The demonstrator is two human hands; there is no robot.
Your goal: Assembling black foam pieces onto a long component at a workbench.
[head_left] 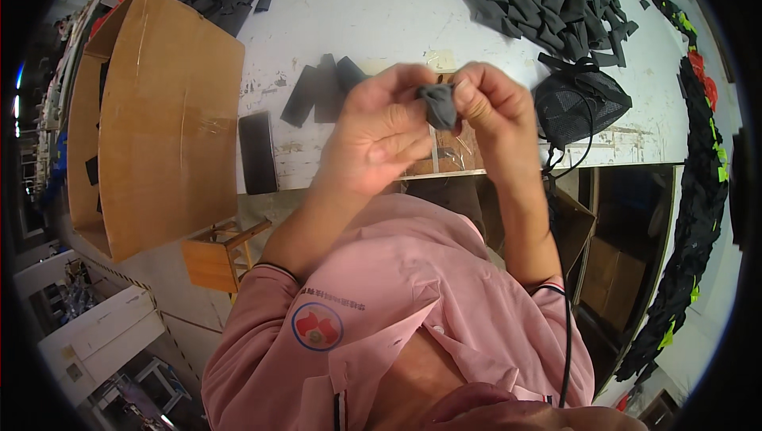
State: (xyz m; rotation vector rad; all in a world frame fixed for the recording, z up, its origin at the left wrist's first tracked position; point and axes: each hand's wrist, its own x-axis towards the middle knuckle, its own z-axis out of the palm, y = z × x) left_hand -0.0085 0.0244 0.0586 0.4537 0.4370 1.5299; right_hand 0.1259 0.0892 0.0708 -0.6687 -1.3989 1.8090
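Gray fabric piece (440, 109): bunched between your hands, above the tabletop (341, 14).
Grip: your left hand (381, 133) and right hand (498, 105) clamp it by the fingertips.
Progress: apparently mid-handling, unfinished.
Loose gray pieces (300, 96): beyond your left hand.
Far-right pile (548, 2): finished or waiting, cannot tell.

The grey cloth piece (439, 109) looks matt and wrinkled; the desk (317, 18) is smooth but scuffed, the box (171, 129) matt cardboard, the shirt (381, 252) woven cloth, the stool (208, 264) wooden.
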